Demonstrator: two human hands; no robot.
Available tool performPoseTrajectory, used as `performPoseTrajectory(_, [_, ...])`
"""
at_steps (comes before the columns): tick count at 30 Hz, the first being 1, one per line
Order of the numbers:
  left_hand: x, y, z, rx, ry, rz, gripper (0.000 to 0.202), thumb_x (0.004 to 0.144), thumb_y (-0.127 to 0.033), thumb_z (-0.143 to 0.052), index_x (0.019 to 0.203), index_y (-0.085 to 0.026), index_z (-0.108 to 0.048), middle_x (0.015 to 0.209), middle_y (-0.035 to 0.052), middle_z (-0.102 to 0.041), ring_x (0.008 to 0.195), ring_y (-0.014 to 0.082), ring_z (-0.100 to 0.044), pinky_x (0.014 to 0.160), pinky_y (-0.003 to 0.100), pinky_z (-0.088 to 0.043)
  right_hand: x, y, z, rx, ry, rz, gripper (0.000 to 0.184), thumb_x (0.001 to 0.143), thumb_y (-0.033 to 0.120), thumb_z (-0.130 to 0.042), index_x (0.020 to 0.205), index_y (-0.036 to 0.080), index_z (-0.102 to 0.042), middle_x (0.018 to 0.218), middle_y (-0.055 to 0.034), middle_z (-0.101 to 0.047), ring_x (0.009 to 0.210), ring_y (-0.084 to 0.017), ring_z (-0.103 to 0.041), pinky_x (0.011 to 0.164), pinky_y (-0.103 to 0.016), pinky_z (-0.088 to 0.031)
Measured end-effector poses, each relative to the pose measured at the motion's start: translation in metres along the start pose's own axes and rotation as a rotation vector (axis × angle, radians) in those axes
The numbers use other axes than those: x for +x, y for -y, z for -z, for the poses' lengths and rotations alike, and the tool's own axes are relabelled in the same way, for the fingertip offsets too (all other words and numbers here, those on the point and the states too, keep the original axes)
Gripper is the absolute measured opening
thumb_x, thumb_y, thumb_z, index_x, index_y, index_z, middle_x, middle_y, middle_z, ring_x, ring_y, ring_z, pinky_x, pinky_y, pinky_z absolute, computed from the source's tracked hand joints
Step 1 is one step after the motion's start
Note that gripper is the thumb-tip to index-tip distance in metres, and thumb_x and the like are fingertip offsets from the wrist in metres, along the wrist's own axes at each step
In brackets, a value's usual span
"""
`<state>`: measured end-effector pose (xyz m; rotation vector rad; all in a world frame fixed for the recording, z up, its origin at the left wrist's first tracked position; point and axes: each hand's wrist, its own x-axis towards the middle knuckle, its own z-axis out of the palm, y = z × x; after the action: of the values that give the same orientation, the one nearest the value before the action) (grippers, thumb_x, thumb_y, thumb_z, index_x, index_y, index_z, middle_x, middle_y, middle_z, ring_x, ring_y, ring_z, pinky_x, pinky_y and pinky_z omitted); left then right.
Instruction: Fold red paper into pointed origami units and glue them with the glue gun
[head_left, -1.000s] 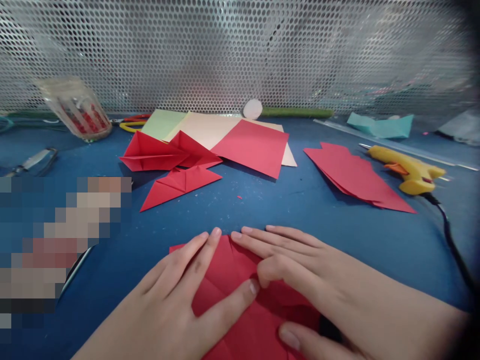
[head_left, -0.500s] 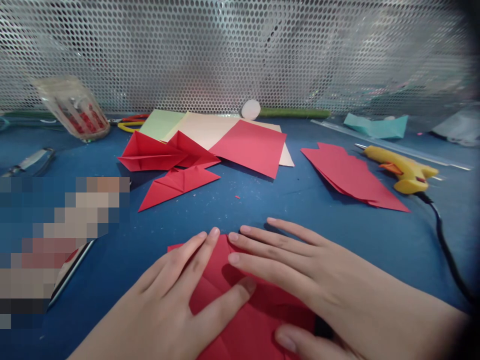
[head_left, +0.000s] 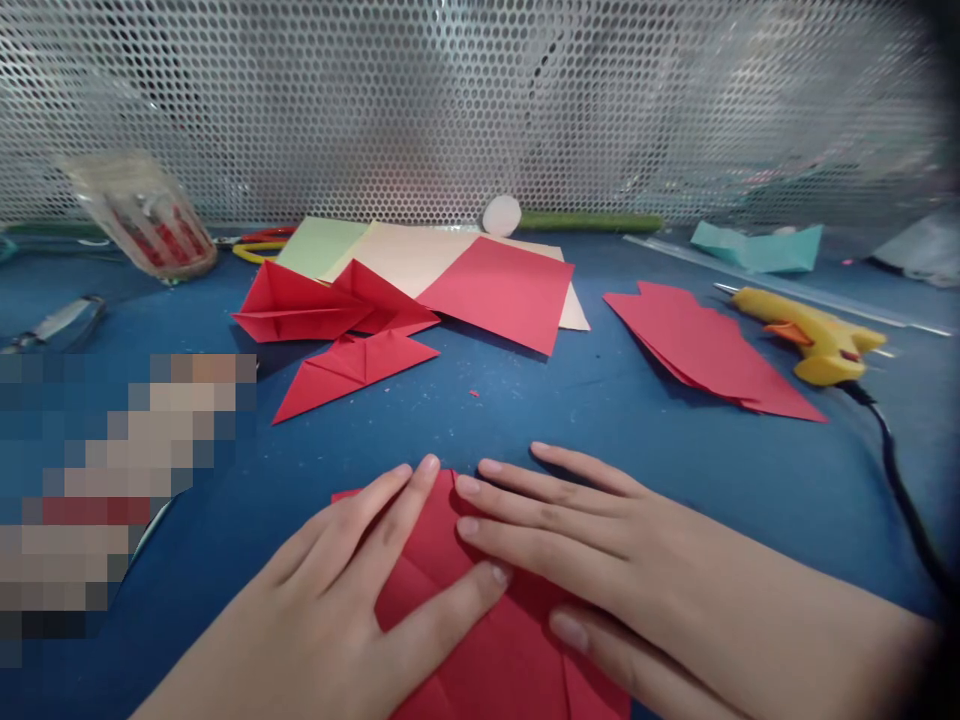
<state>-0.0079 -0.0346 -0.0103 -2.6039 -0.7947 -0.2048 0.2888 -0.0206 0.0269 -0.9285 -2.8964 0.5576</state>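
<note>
A creased sheet of red paper (head_left: 450, 610) lies on the blue table right in front of me, its lower part cut off by the frame. My left hand (head_left: 352, 590) rests flat on its left side, fingers stretched out and thumb pointing across the middle. From the right, my right hand (head_left: 600, 550) lies over the paper with fingers outstretched, the fingertips near its far edge. Both palms hide much of the sheet. Beyond my hands sit folded red paper pieces (head_left: 356, 362), standing in points and pleats.
Behind them lie a flat red sheet (head_left: 510, 295) and cream paper (head_left: 405, 255). Stacked red sheets (head_left: 697, 345) and a yellow glue gun (head_left: 817, 325) with a black cord are at right. A jar (head_left: 161, 225) stands back left before a perforated metal screen (head_left: 450, 110). A blurred-out patch covers the left.
My right hand's thumb has shifted slightly, and the palm sits a little lower and flatter over the paper. The left hand stays almost still; the view has moved a touch.
</note>
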Motion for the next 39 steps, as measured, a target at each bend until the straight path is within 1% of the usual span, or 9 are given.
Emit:
performPoseTrajectory(4, [0.0001,0.0005,0.0003,-0.002,0.005,-0.006,0.092,0.106,-0.015,-0.044,0.181,-0.026,0.009,0.171,0.0191,-0.048,0.160,0.0351,-0.037,0.110,0.040,-0.056,-0.0011,-0.0015,-0.0022,0.008,-0.018,0.001,0.057,0.119,0.028,-0.044,0.177,0.027,-0.042,0.184,0.0052,-0.025,0.171,-0.010,-0.023,0.139,-0.038,-0.002])
performPoseTrajectory(6, [0.0005,0.0004,0.0009,0.011,0.009,-0.013,0.092,0.107,-0.016,-0.045,0.181,-0.024,0.010,0.168,0.0202,-0.052,0.159,0.0366,-0.038,0.109,0.041,-0.057,-0.0015,-0.0014,-0.0025,0.016,-0.033,-0.001,0.057,0.119,0.027,-0.045,0.176,0.026,-0.043,0.183,0.0041,-0.027,0.171,-0.011,-0.024,0.139,-0.038,-0.002])
performPoseTrajectory(10, [0.0024,-0.0003,0.0032,0.038,0.019,-0.017,0.094,0.105,-0.014,-0.043,0.181,-0.021,0.011,0.159,0.0199,-0.063,0.154,0.0377,-0.045,0.104,0.041,-0.059,-0.0008,-0.0005,-0.0018,0.016,-0.014,0.004,0.058,0.118,0.028,-0.046,0.176,0.023,-0.043,0.182,-0.0010,-0.032,0.171,-0.014,-0.027,0.139,-0.041,-0.005])
performPoseTrajectory(13, [0.0037,-0.0005,0.0051,0.046,0.023,-0.015,0.095,0.102,-0.009,-0.041,0.180,-0.020,0.013,0.160,0.0185,-0.064,0.151,0.0366,-0.050,0.103,0.041,-0.058,0.0005,0.0009,-0.0017,-0.013,0.002,0.002,0.060,0.119,0.029,-0.043,0.178,0.020,-0.038,0.181,-0.0045,-0.033,0.171,-0.014,-0.026,0.138,-0.043,-0.005])
performPoseTrajectory(17, [0.0038,-0.0002,0.0061,0.046,0.027,-0.014,0.097,0.099,-0.006,-0.039,0.179,-0.019,0.014,0.163,0.0181,-0.063,0.150,0.0355,-0.053,0.103,0.041,-0.058,0.0026,0.0038,-0.0023,-0.040,0.012,-0.013,0.061,0.120,0.031,-0.039,0.179,0.018,-0.035,0.181,-0.0017,-0.030,0.170,-0.015,-0.027,0.138,-0.044,-0.008])
performPoseTrajectory(23, [0.0007,0.0006,0.0023,0.011,0.010,-0.013,0.100,0.098,-0.009,-0.045,0.180,-0.022,0.011,0.165,0.0163,-0.059,0.155,0.0355,-0.044,0.110,0.041,-0.053,0.0008,0.0060,-0.0017,-0.039,0.006,-0.021,0.061,0.120,0.031,-0.036,0.179,0.016,-0.033,0.182,-0.0017,-0.025,0.171,-0.016,-0.025,0.138,-0.046,-0.011])
performPoseTrajectory(29, [-0.0010,0.0004,-0.0027,-0.059,-0.015,0.000,0.099,0.099,-0.008,-0.044,0.181,-0.026,0.008,0.169,0.0131,-0.051,0.158,0.0343,-0.038,0.118,0.043,-0.046,-0.0026,0.0027,-0.0022,-0.023,-0.011,-0.019,0.061,0.121,0.035,-0.034,0.179,0.016,-0.032,0.182,-0.0003,-0.025,0.171,-0.013,-0.021,0.137,-0.040,-0.004])
performPoseTrajectory(35, [-0.0017,0.0006,-0.0026,-0.063,-0.005,-0.013,0.096,0.100,-0.006,-0.040,0.181,-0.025,0.008,0.170,0.0131,-0.051,0.158,0.0349,-0.037,0.119,0.044,-0.044,-0.0011,0.0024,-0.0055,-0.026,-0.042,-0.016,0.061,0.122,0.036,-0.034,0.179,0.014,-0.031,0.182,-0.0015,-0.026,0.171,-0.011,-0.021,0.137,-0.037,-0.002])
performPoseTrajectory(39, [-0.0022,-0.0002,-0.0025,-0.077,0.006,0.023,0.102,0.097,0.000,-0.037,0.181,-0.031,0.011,0.170,0.0076,-0.055,0.160,0.0303,-0.036,0.120,0.041,-0.044,-0.0020,0.0024,-0.0046,-0.003,-0.047,-0.012,0.061,0.123,0.036,-0.033,0.179,0.015,-0.030,0.182,-0.0028,-0.028,0.171,-0.012,-0.023,0.139,-0.039,-0.006])
